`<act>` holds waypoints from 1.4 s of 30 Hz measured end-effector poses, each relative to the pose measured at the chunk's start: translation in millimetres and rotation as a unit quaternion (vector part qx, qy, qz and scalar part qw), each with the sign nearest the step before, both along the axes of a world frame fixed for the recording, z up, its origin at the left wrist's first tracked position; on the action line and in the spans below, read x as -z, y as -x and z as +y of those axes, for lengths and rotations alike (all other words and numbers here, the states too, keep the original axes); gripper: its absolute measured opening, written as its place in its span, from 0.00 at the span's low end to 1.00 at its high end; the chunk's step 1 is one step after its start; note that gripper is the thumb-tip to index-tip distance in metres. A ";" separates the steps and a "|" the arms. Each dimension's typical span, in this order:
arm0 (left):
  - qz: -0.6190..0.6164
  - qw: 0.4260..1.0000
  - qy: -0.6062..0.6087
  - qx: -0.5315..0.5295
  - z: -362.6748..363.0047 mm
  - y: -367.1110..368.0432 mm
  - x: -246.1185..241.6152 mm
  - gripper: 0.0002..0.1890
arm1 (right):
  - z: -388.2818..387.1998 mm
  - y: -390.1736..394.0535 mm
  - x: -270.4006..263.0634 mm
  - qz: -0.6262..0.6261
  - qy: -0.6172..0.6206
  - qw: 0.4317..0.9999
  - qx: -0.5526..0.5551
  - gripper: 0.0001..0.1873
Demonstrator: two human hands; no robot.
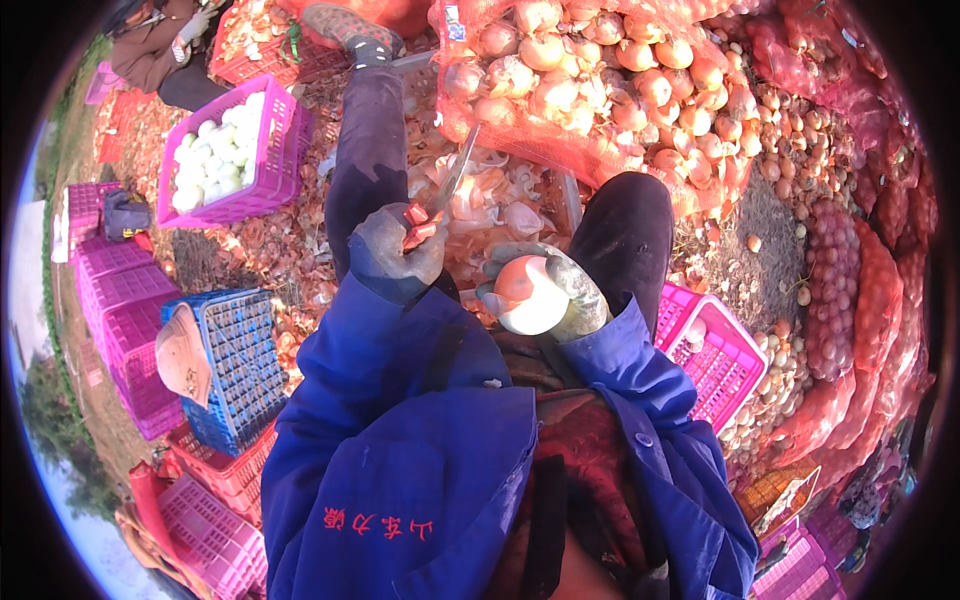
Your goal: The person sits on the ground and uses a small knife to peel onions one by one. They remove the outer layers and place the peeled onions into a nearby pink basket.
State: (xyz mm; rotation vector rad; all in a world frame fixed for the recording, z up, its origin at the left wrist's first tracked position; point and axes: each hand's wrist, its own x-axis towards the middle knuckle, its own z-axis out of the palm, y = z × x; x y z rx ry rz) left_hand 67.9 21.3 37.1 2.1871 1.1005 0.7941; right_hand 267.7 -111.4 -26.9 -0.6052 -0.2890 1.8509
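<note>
My left hand (399,251), in a dirty grey glove, is closed round the red-wrapped handle of a knife (457,171). The blade points up and away, over a heap of loose onion skins (499,199) between my legs. To its right, my gloved right hand (581,289) cups an onion (529,292) from the side. Brownish-orange skin covers the onion's upper part; its lower part looks white and bright. The blade and the onion are apart. Beyond them, an orange mesh sack (555,154) lies spread with many unpeeled onions (649,86) on it.
A pink crate (281,176) of white peeled onions stands at upper left, near a seated person (146,52). Another pink crate (739,341) stands by my right leg. Stacked pink crates (135,322) and a blue crate (240,360) with a straw hat (182,356) are at left; filled mesh sacks (874,307) lie right.
</note>
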 end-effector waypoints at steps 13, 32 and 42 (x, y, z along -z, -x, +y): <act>0.200 0.951 0.160 0.174 -50.7 31.7 -15.4 0.17 | 7.8 1.2 -32.0 -0.059 0.020 0.957 0.283 0.28; 0.123 0.974 0.158 0.103 -73.1 23.2 -1.1 0.13 | -2.0 6.6 -37.8 -0.396 0.031 0.866 0.304 0.29; 0.108 0.797 0.588 0.088 -23.0 28.6 -12.3 0.08 | -3.2 -7.3 -31.7 -0.142 0.041 0.962 0.229 0.28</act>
